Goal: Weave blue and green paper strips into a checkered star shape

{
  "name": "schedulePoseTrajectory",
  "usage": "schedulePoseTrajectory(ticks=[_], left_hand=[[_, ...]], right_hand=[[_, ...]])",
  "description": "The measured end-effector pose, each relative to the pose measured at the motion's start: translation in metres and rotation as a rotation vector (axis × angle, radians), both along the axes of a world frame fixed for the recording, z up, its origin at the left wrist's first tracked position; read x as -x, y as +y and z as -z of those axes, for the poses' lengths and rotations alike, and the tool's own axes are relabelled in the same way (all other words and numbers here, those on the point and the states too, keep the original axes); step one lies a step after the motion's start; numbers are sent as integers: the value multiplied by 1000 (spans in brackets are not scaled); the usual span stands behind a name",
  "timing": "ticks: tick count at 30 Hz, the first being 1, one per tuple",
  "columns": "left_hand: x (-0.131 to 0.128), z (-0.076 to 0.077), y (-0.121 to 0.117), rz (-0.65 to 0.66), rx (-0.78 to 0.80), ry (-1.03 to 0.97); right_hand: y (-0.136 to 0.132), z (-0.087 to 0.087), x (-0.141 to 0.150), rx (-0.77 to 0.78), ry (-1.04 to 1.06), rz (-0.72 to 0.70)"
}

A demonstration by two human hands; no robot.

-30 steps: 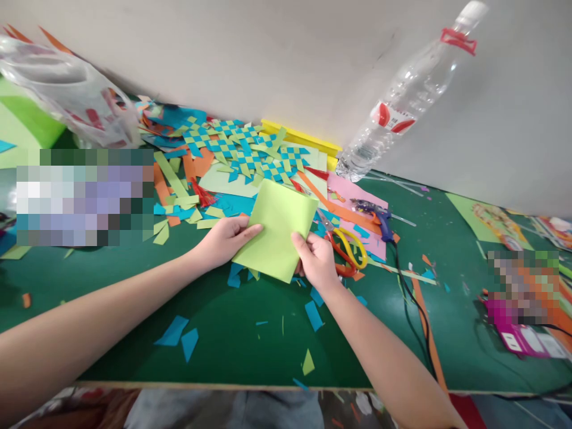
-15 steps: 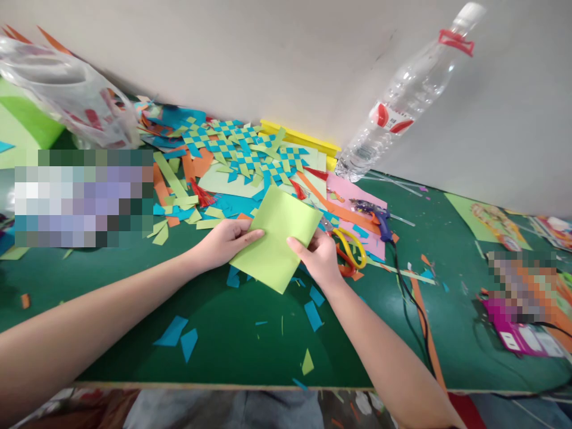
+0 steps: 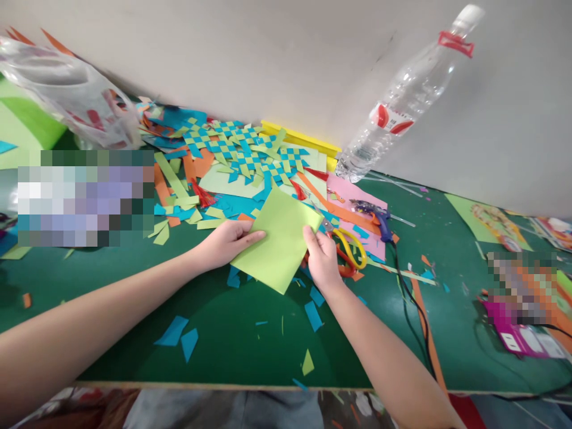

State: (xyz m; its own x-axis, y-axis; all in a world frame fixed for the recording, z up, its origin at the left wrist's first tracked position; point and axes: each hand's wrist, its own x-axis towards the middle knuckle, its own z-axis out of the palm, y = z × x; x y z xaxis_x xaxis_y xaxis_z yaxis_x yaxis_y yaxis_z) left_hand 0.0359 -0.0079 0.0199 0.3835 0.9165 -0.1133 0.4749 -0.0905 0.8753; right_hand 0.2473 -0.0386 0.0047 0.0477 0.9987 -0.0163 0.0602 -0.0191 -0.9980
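A light green sheet of paper (image 3: pixel 276 244) is held tilted above the table between both hands. My left hand (image 3: pixel 227 243) grips its left edge, thumb on top and the other fingers beneath. At the upper right edge, my right hand (image 3: pixel 322 257) pinches the paper between thumb and fingers. Scissors (image 3: pixel 351 249) with yellow and orange handles lie just beyond my right hand. Behind the paper are several woven blue and green strips (image 3: pixel 243 149) in a pile, with red tassels (image 3: pixel 203 194) close by.
A clear plastic bottle (image 3: pixel 402 101) stands against the wall at right. Nearby lies a blue glue gun (image 3: pixel 382 223) with a black cord on pink paper (image 3: pixel 370 196). A plastic bag (image 3: pixel 96 110) is at left. Blue scraps (image 3: pixel 172 331) dot the green table (image 3: pixel 250 351).
My right hand has slid up along the paper's right side, from lower on the edge to near its upper right corner. My left hand keeps its place.
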Motion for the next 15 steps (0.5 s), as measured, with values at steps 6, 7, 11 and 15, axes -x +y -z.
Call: schedulePoseTrajectory(ticks=[6, 7, 11, 15], left_hand=[[1, -1, 1, 96, 28, 28], [1, -1, 1, 99, 17, 36], [1, -1, 1, 91, -11, 54], [1, -1, 1, 78, -16, 46]], right_hand=[[5, 0, -1, -54, 60, -5], [6, 0, -2, -62, 61, -7], [7, 2, -2, -60, 46, 6], [6, 4, -3, 11, 10, 34]])
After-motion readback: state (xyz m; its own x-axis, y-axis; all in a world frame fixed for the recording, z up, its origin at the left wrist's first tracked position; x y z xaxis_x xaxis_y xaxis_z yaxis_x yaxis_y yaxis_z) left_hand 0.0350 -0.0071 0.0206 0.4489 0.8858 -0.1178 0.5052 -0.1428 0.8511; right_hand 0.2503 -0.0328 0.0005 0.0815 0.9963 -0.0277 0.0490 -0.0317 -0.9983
